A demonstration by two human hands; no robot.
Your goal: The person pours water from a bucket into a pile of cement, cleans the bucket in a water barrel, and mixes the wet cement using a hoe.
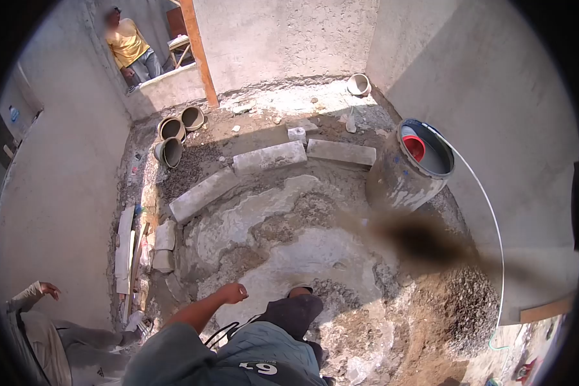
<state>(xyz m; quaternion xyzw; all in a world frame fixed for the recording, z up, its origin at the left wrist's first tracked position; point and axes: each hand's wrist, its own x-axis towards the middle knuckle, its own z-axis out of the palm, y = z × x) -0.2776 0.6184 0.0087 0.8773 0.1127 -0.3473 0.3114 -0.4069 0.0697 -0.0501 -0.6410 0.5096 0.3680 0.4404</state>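
My left hand (231, 293) is in front of my body at the lower centre, its fingers curled closed with nothing visible in them. Below it is wet grey cement (276, 260) spread unevenly over the ground. My right hand does not show. A curved row of concrete blocks (270, 157) borders the cement on its far side. At the right of the row stands a large drum (395, 174) with grey liquid and a red container (414, 148) inside. A dark blurred shape (424, 238), too unclear to identify, covers part of the view right of centre.
Several buckets (172, 128) stand at the back left, another (359, 85) by the far wall. A white hose (492, 206) runs from the drum. Boards (125, 248) lie left. One person (38, 341) is at lower left, another (128, 45) beyond the opening. Gravel (473, 309) lies right.
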